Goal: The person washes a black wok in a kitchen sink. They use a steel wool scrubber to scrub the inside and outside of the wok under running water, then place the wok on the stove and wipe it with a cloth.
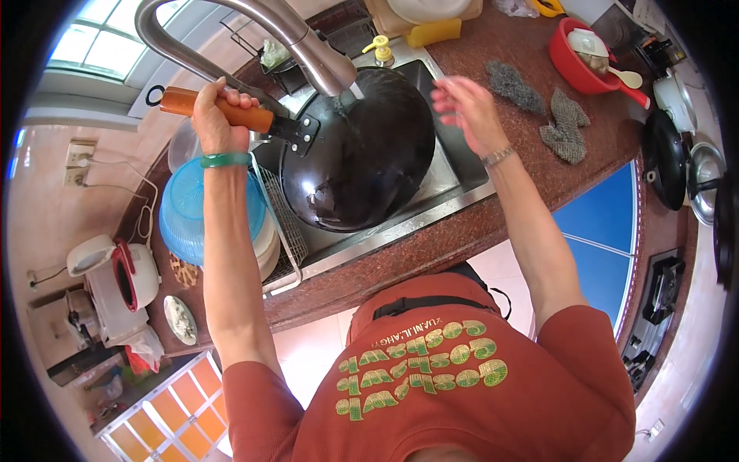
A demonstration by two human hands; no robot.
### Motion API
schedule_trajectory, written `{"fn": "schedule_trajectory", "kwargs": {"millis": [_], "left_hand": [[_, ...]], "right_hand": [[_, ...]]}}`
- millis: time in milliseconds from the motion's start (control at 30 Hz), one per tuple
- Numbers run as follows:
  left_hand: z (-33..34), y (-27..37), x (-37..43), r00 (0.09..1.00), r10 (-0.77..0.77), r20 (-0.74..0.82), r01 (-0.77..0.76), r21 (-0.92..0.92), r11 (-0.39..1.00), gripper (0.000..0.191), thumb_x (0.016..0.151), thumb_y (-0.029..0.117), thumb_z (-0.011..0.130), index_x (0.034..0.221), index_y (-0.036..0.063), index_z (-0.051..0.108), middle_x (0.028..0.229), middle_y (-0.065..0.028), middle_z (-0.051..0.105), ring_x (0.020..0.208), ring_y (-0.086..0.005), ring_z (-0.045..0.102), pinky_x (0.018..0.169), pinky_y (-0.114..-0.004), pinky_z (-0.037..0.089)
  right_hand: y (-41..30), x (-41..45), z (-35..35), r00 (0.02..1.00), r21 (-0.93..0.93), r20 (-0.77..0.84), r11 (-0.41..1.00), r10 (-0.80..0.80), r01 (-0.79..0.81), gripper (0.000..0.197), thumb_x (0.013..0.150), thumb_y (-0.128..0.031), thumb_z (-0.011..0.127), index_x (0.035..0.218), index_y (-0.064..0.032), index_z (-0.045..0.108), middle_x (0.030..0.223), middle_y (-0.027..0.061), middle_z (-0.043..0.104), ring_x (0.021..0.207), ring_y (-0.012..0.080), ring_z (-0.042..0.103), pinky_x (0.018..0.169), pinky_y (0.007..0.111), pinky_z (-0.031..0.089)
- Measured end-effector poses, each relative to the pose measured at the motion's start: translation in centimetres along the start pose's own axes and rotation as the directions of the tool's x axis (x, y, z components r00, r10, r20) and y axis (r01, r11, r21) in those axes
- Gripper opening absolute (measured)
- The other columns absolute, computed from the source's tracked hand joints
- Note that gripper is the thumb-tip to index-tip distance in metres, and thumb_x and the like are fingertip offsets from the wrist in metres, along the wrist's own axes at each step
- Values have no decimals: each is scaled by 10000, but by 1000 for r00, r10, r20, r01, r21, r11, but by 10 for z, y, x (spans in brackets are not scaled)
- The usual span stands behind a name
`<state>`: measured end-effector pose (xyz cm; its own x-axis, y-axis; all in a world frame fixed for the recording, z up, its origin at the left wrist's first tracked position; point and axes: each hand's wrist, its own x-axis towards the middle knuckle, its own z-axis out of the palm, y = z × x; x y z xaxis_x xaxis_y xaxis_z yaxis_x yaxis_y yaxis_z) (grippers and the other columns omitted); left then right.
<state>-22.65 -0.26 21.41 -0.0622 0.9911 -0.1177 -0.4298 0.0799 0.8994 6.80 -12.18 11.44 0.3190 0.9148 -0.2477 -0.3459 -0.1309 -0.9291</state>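
My left hand point(222, 118) is closed around the wooden handle point(179, 101) of a black wok point(369, 156), tilted over the sink with its rounded dark surface towards me. Water from the steel faucet point(329, 63) runs onto the wok near its upper part. My right hand point(467, 110) is off the wok's right side, above the sink's edge, with its fingers apart and nothing seen in them. Two grey scouring cloths or pads, one point(514, 86) behind the other point(566, 127), lie on the counter to the right of that hand.
Left of the sink point(398, 222), a blue plastic basket point(190, 202) stands beside a wire rack point(283, 219). A yellow soap pump point(381, 49) is behind the wok. A red pan point(577, 58) holding a bowl and spoon rests on the stone counter point(485, 43) at the back right.
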Motion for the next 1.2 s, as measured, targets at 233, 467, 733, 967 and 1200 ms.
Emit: {"fn": "schedule_trajectory", "kwargs": {"millis": [233, 467, 733, 967, 1200], "left_hand": [[-6, 0, 0, 1000, 20, -24, -21, -27, 999, 163, 758, 89, 561, 667, 75, 426, 557, -58, 458, 497, -194, 480, 540, -365, 452], [-5, -5, 18, 999, 50, 2, -49, -59, 997, 129, 746, 85, 563, 716, 30, 450, 559, -80, 460, 482, -210, 472, 506, -385, 440], [2, -8, 21, 993, 116, 20, -116, -25, 993, 113, 748, 77, 560, 724, 22, 464, 574, -76, 479, 471, -204, 474, 509, -384, 454], [-20, 3, -18, 996, 88, 33, -86, -67, 994, 133, 750, 94, 565, 683, 43, 461, 563, -72, 472, 486, -198, 484, 541, -384, 457], [10, 18, -78, 958, 207, 198, -199, -57, 978, 135, 756, 63, 572, 657, 45, 483, 534, -60, 454, 482, -180, 461, 553, -340, 427]], "right_hand": [[-56, 11, 95, 635, -404, 576, 496, -514, 768, 366, 857, -266, 603, 1063, 35, 573, 930, 83, 628, 774, 130, 587, 710, 259, 479], [-54, -4, 114, 685, -351, 614, 641, -393, 683, 358, 827, -260, 646, 1024, 34, 595, 848, 67, 639, 765, 107, 593, 699, 239, 483], [-46, -20, 126, 659, -376, 595, 565, -461, 735, 364, 825, -235, 647, 1055, 35, 568, 880, 114, 637, 743, 133, 606, 661, 244, 495], [-49, -17, 127, 464, -381, 488, 298, -739, 875, 359, 805, -201, 610, 1098, -10, 528, 963, 202, 585, 881, 341, 579, 766, 370, 469], [-46, 1, 105, 509, -368, 541, 356, -669, 859, 384, 823, -241, 602, 1121, -11, 526, 938, 195, 611, 831, 309, 608, 735, 353, 484]]}}
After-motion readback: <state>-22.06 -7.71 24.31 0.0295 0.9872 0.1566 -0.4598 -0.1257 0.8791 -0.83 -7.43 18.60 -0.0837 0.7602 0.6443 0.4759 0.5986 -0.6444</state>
